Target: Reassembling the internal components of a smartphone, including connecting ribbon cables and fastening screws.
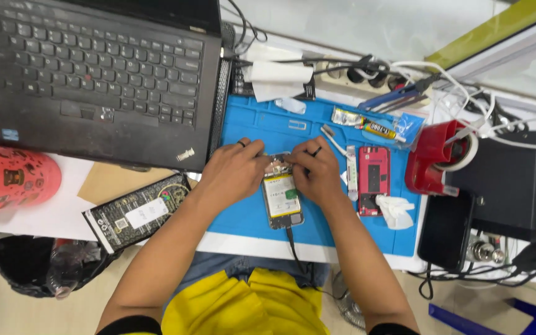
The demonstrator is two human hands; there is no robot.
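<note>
An opened smartphone (283, 203) lies on a blue work mat (252, 130), its back off and its battery showing, with a black cable plugged into its near end. My left hand (234, 170) grips the phone's top left corner. My right hand (317, 170) presses on the top right part, fingers bent over the upper boards. Both hands wear a dark ring. Whether a small tool sits between the fingers is hidden.
A black laptop (94, 74) sits at the left, a red phone back cover (373, 177) and a white tissue (395, 211) to the right. A red tape dispenser (435, 155), glue tube (376, 129), dark phone (446, 229), black box (134, 214) and cables surround the mat.
</note>
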